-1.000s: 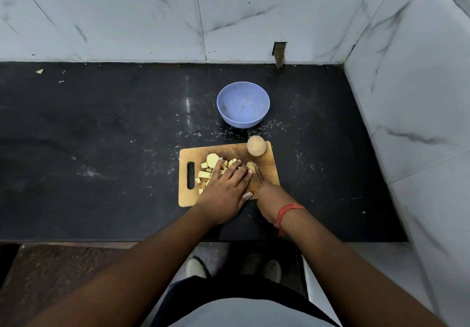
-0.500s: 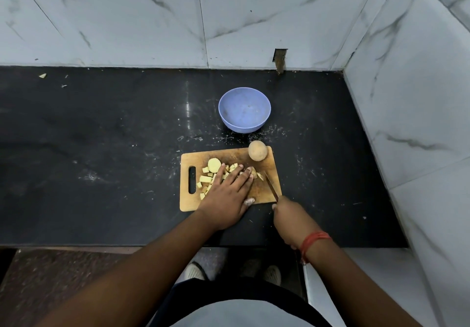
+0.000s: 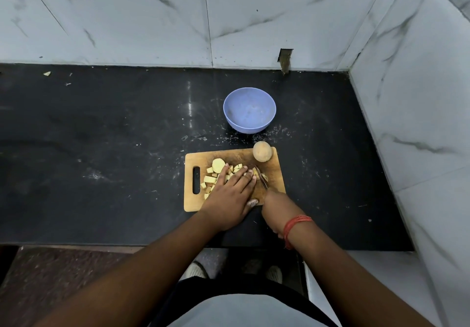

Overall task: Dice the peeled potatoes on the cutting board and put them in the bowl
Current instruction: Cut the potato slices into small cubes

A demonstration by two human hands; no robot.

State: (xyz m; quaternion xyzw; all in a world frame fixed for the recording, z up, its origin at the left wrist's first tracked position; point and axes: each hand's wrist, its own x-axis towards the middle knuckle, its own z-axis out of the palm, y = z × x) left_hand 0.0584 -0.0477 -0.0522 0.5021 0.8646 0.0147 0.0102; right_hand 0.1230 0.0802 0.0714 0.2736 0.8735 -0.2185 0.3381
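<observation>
A wooden cutting board [image 3: 201, 202] lies on the black counter. Several pale yellow potato pieces [image 3: 210, 178] are scattered on its left half, with a round slice [image 3: 218, 165] behind them. A whole round potato [image 3: 262, 151] sits at the board's far right corner. My left hand [image 3: 230, 194] lies flat over the pieces, fingers spread, fingertips pinning a small potato piece [image 3: 250, 173]. My right hand [image 3: 276, 208] grips a knife [image 3: 262, 180] whose blade rests on the board right beside those fingertips. The empty blue bowl [image 3: 249, 110] stands beyond the board.
White marble-tiled walls close the counter at the back and on the right. White specks and crumbs lie on the black counter [image 3: 114, 148] around the bowl. A small scrap [image 3: 47, 73] lies far left by the back wall. The counter's front edge runs just under my wrists.
My right hand pulled the knife back to the board's right edge half a second ago, then brought the blade in beside my left fingertips again. My left hand stayed on the pieces.
</observation>
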